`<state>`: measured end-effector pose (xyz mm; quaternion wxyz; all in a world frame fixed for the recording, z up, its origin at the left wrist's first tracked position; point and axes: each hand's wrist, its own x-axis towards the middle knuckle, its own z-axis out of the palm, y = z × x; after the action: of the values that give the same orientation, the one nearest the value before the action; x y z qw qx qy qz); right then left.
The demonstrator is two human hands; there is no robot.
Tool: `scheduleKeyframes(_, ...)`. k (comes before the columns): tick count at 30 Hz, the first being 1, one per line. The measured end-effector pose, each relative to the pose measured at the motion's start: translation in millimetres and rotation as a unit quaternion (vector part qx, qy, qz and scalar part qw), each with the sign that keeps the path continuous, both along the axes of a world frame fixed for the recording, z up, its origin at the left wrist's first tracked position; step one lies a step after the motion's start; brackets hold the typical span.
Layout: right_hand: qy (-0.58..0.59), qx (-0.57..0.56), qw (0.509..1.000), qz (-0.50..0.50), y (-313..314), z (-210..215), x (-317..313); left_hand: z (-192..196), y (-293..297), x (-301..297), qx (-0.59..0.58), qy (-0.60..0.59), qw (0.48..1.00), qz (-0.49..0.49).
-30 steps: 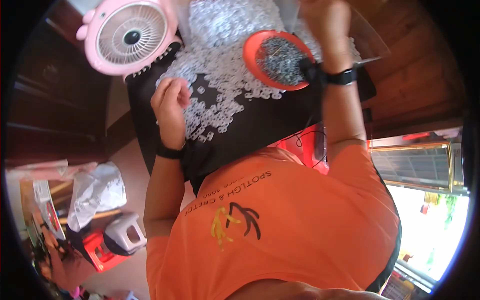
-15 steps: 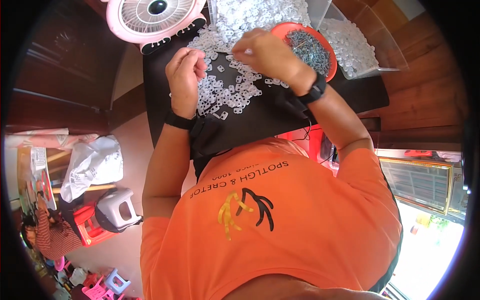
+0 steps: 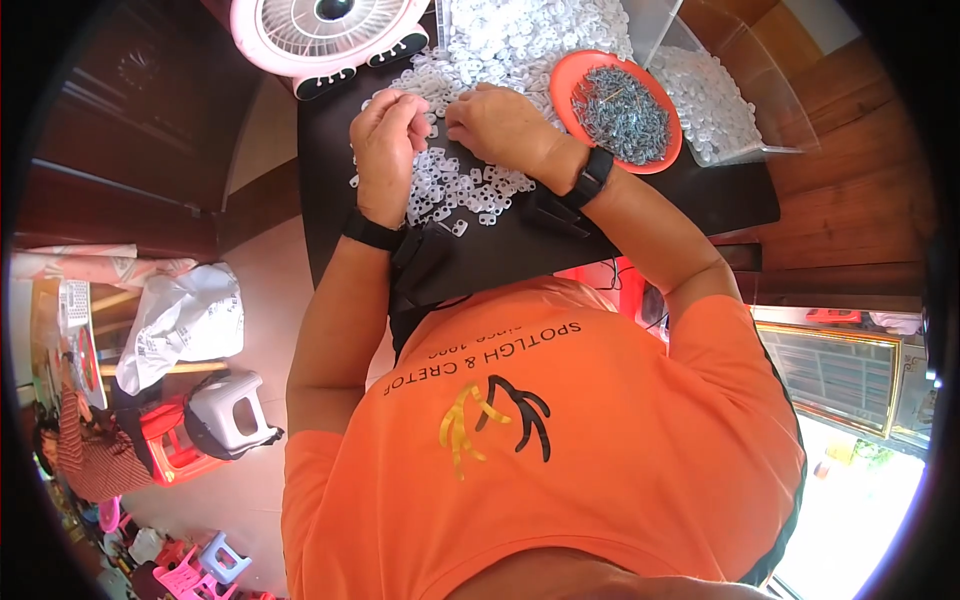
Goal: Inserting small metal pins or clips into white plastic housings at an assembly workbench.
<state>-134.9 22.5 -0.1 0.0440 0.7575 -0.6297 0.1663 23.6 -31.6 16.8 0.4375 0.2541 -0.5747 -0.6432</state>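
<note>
Both hands are raised over a dark table, their fingertips close together. My left hand (image 3: 385,155) is curled, thumb against its fingers; what it grips, if anything, is hidden. Just to its right, my right hand (image 3: 505,130) is bent inward with its fingers closed, and their tips are mostly out of sight. Below and between the hands lies a loose scatter of small white plastic pieces with holes (image 3: 455,190). More white pieces (image 3: 530,35) are heaped beyond. An orange-red plate (image 3: 562,85) right of my right hand holds many small grey metal fasteners (image 3: 622,115).
A pink fan (image 3: 330,60) stands at the table's far left. Clear bins of white pieces are at the back and at the right (image 3: 705,105). Plastic stools (image 3: 232,410) and a white bag (image 3: 185,320) are off to the left, where another person in striped clothing (image 3: 105,460) sits.
My right hand has come down and left from beside the plate, closer to my left hand. A small white piece that showed in its fingers is now hidden. The whole view has shifted slightly.
</note>
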Motion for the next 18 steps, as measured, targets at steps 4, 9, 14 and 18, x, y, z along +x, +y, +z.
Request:
scheduleKeyframes(4, 0.028, 0.006, 1.000, -0.007, 9.3, 12.4, 2.6, 0.9, -0.8, 2.0, -0.006, 0.000, 1.000, 0.006)
scheduleKeyframes(9, 0.065, 0.012, 0.998, -0.001, 5.9, 3.7, 1.2, 1.1, -1.9, 1.7, 0.003, 0.002, 1.000, 0.016)
scheduleKeyframes(14, 0.027, 0.020, 0.999, -0.007, -0.2, 7.3, -3.4, -1.3, -2.6, 0.7, -0.002, 0.000, 1.000, 0.014)
scheduleKeyframes(18, -0.447, 0.071, 0.891, 0.011, 3.4, 22.4, -4.3, -2.4, -2.1, 0.2, -0.007, -0.045, 0.999, -0.021)
